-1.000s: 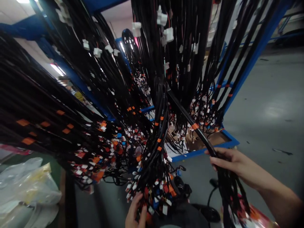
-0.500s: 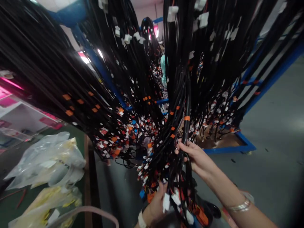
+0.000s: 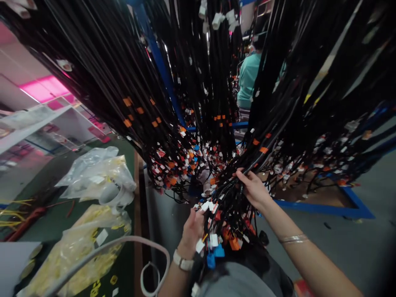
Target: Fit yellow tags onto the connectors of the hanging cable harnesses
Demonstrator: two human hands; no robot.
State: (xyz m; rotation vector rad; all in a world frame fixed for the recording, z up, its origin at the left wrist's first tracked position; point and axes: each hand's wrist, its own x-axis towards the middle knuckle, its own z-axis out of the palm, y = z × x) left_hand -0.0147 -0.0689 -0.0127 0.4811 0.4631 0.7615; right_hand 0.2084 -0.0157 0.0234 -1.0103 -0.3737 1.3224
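A thick bundle of black wire harnesses (image 3: 230, 194) hangs in front of me, wrapped here and there with orange tape (image 3: 263, 150). My right hand (image 3: 255, 190) is closed around its lower part, thumb and fingers pressed on the cables. Lower and to the left, my left hand (image 3: 192, 226) has its fingers curled at the wire ends, beside white connectors (image 3: 208, 206). It grips some of these ends, though its fingertips are partly hidden. Below dangle blue connectors (image 3: 215, 255) and an orange connector (image 3: 235, 244).
More hanging harnesses (image 3: 102, 70) surround me on a blue frame (image 3: 359, 206). On the left, a green-topped bench (image 3: 102, 284) carries plastic bags (image 3: 99, 177) and a looping grey hose (image 3: 136, 239). A person in teal (image 3: 248, 78) is beyond the harnesses.
My view has shifted, bringing more of the bench into sight. The left hand has risen with white connectors at its fingers. The right hand still holds the bundle, which now slants to the right.
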